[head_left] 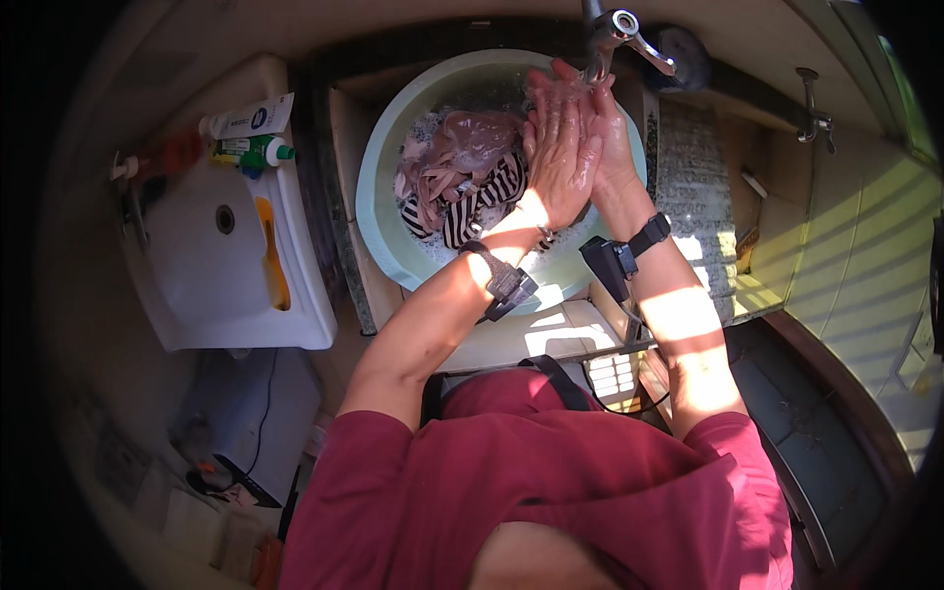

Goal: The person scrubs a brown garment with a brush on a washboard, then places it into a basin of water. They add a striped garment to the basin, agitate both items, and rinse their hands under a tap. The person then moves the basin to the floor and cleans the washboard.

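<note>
Grip in both hands is empty: the wet left hand (pixel 560 152) and right hand (pixel 614 157) are pressed together, fingers extended toward the top of the frame, just below a chrome lever tap (pixel 618 29). To their lower left, inside a pale green basin (pixel 373 177), a pink cloth (pixel 480 140) and a dark-and-pale striped cloth (pixel 500 185) lie bunched in sudsy water. The left hand is nearer; the striped cloth's long axis slants up rightward toward it. Frame left shows a white sink (pixel 182 275).

tap (pixel 612 37): glossy metal | tub (pixel 377 211): smooth plastic | clothes (pixel 480 138): cloth
</note>
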`<move>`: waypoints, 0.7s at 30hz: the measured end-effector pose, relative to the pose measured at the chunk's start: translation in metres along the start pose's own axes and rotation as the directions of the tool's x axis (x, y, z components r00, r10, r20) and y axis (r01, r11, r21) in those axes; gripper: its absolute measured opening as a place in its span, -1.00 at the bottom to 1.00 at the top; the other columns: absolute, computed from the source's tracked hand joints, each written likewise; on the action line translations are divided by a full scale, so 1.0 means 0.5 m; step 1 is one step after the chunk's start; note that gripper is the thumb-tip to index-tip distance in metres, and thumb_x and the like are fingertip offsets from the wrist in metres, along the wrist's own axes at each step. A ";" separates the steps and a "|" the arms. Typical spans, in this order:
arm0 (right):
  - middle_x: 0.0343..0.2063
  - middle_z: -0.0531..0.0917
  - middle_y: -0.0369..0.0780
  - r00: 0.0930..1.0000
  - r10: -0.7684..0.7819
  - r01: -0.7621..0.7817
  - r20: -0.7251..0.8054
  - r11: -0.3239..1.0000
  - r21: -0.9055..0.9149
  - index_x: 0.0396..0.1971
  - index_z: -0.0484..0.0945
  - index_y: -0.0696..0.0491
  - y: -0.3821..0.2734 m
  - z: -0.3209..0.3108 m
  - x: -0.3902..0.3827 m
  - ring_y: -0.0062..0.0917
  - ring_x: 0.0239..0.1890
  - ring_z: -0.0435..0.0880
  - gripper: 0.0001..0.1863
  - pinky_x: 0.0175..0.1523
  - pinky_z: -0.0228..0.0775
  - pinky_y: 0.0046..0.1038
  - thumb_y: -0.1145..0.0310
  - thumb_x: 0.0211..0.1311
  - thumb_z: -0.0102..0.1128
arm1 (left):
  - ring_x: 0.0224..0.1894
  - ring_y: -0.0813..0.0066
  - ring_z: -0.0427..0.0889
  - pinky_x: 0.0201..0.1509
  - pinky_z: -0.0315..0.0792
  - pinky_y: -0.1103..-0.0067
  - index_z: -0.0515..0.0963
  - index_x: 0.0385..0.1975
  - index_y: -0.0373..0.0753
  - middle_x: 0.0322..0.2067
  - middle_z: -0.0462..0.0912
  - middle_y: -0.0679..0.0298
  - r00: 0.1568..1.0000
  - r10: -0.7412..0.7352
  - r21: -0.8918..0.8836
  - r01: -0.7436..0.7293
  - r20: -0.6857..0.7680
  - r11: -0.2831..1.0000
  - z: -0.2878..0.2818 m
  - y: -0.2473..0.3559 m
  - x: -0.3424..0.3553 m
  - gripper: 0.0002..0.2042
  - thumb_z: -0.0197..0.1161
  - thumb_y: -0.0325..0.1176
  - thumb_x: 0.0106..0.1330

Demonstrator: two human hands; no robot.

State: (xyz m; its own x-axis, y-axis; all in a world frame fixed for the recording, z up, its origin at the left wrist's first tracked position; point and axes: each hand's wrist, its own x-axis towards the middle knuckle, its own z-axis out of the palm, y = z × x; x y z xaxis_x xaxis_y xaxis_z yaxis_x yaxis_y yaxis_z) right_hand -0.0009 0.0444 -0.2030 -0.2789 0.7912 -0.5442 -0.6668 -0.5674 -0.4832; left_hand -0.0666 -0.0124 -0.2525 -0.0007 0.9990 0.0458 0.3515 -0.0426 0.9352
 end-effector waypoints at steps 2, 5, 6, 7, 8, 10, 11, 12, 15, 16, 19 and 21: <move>0.50 0.34 -0.06 1.000 0.011 -0.014 0.017 0.987 0.163 0.51 0.19 0.17 -0.003 0.024 -0.044 -0.24 0.55 0.27 -0.16 0.64 0.06 -0.20 -0.27 0.61 -0.21 | 0.67 -0.22 -0.24 0.61 -0.27 -0.17 0.06 0.62 -0.21 0.61 -0.05 -0.16 0.995 0.011 0.038 -0.015 0.104 0.999 -0.047 0.016 0.016 -0.31 -0.12 0.04 0.61; 0.55 0.25 -0.08 0.978 0.031 -0.057 0.204 0.991 0.123 0.54 0.11 0.15 0.015 0.039 -0.068 -0.17 0.57 0.22 -0.14 0.65 0.02 -0.11 -0.28 0.61 -0.27 | 0.63 -0.15 0.03 0.60 0.00 0.04 0.12 0.59 -0.22 0.58 0.05 -0.15 0.980 -0.085 0.054 0.077 0.182 0.996 -0.097 -0.062 0.101 -0.35 -0.06 -0.02 0.61; 0.55 0.25 -0.08 0.968 0.039 -0.072 0.247 0.989 0.127 0.54 0.12 0.16 0.023 0.047 -0.066 -0.15 0.57 0.22 -0.15 0.65 0.01 -0.09 -0.27 0.61 -0.27 | 0.61 -0.13 0.08 0.59 0.07 0.11 0.14 0.58 -0.21 0.57 0.08 -0.14 0.979 -0.136 0.002 0.137 0.152 0.991 -0.101 -0.071 0.115 -0.36 -0.02 -0.06 0.61; 0.54 0.25 0.00 0.973 0.019 -0.055 0.231 0.987 0.152 0.50 0.17 0.22 0.024 0.051 -0.053 -0.06 0.57 0.22 -0.25 0.64 0.02 -0.03 -0.13 0.67 -0.24 | 0.59 -0.12 0.13 0.57 0.14 0.17 0.16 0.57 -0.20 0.55 0.11 -0.12 0.976 -0.183 -0.056 0.190 0.122 0.980 -0.104 -0.078 0.131 -0.38 0.03 -0.10 0.60; 0.53 0.26 0.04 0.980 0.013 -0.048 0.197 0.984 0.172 0.49 0.18 0.24 0.018 0.049 -0.037 -0.04 0.56 0.22 -0.29 0.64 0.03 -0.03 -0.06 0.67 -0.21 | 0.57 -0.08 0.18 0.55 0.20 0.23 0.20 0.56 -0.18 0.53 0.17 -0.10 0.975 -0.223 -0.152 0.221 -0.001 0.963 -0.088 -0.077 0.134 -0.40 0.09 -0.16 0.58; 0.52 0.26 0.11 0.991 -0.008 -0.021 0.131 0.975 0.221 0.46 0.20 0.29 0.006 0.039 0.016 -0.01 0.56 0.23 -0.35 0.64 0.04 -0.02 0.08 0.65 -0.17 | 0.52 -0.01 0.29 0.53 0.27 0.30 0.27 0.52 -0.15 0.47 0.30 -0.05 0.928 -0.316 -0.497 0.183 -0.198 0.848 -0.040 -0.063 0.138 -0.43 0.18 -0.29 0.54; 0.49 0.25 0.22 0.992 -0.082 0.058 0.094 0.971 0.232 0.43 0.21 0.35 0.008 0.031 0.048 0.08 0.56 0.21 -0.36 0.66 0.03 0.03 0.20 0.56 -0.14 | 0.49 0.02 0.35 0.54 0.27 0.31 0.30 0.49 -0.15 0.43 0.37 -0.03 0.886 -0.389 -0.708 0.103 -0.254 0.699 -0.001 -0.041 0.121 -0.44 0.21 -0.36 0.51; 0.49 0.24 0.24 0.986 -0.107 0.071 0.126 0.963 0.260 0.43 0.21 0.36 0.017 0.035 0.070 0.10 0.57 0.20 -0.36 0.66 0.02 0.06 0.20 0.54 -0.13 | 0.46 0.02 0.38 0.55 0.27 0.28 0.30 0.48 -0.18 0.40 0.41 -0.02 0.895 -0.411 -0.846 0.076 -0.175 0.527 -0.009 -0.031 0.104 -0.43 0.24 -0.39 0.48; 0.47 0.19 0.32 0.974 -0.205 0.169 0.100 0.944 0.282 0.41 0.21 0.38 0.029 0.020 0.092 0.20 0.58 0.10 -0.34 0.65 0.01 0.16 0.17 0.54 -0.12 | 0.40 0.00 0.46 0.56 0.28 0.18 0.30 0.46 -0.29 0.34 0.48 -0.01 0.921 -0.338 -0.980 0.169 0.194 -0.103 -0.006 -0.040 0.068 -0.39 0.32 -0.45 0.42; 0.44 0.24 0.32 0.978 -0.176 0.135 0.108 0.942 0.306 0.39 0.22 0.37 0.028 0.015 0.091 0.21 0.56 0.15 -0.35 0.64 0.03 0.18 0.15 0.56 -0.12 | 0.39 -0.01 0.47 0.56 0.30 0.15 0.29 0.45 -0.32 0.34 0.48 -0.02 0.921 -0.212 -0.926 0.268 0.327 -0.264 -0.030 -0.028 0.067 -0.39 0.32 -0.46 0.42; 0.26 0.43 0.28 0.984 -0.128 0.092 0.124 0.960 0.263 0.31 0.28 0.35 0.038 -0.001 0.088 0.18 0.39 0.38 -0.43 0.52 0.22 0.19 0.16 0.58 -0.08 | 0.23 0.02 0.59 0.33 0.50 0.08 0.38 0.37 -0.30 0.16 0.59 -0.02 0.911 -0.121 -0.876 0.333 0.394 -0.348 -0.029 -0.003 0.042 -0.46 0.35 -0.42 0.42; 0.02 0.61 0.20 0.982 -0.147 0.140 0.116 0.988 0.068 0.21 0.35 0.31 0.043 -0.007 0.082 0.09 0.12 0.67 -0.53 0.33 0.52 0.16 0.22 0.56 -0.03 | 0.10 0.06 0.65 0.18 0.58 0.09 0.44 0.29 -0.25 0.05 0.64 0.01 0.876 -0.097 -0.844 0.418 0.473 -0.337 -0.025 -0.013 0.042 -0.55 0.33 -0.36 0.45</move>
State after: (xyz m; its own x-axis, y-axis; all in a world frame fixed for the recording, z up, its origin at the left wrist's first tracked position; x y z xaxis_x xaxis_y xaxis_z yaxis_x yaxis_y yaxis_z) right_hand -0.0241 0.0639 -0.2380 -0.2564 0.8872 -0.3836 -0.7447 -0.4343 -0.5068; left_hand -0.0807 0.0084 -0.2534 0.4081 0.8868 -0.2171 -0.9084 0.4182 0.0005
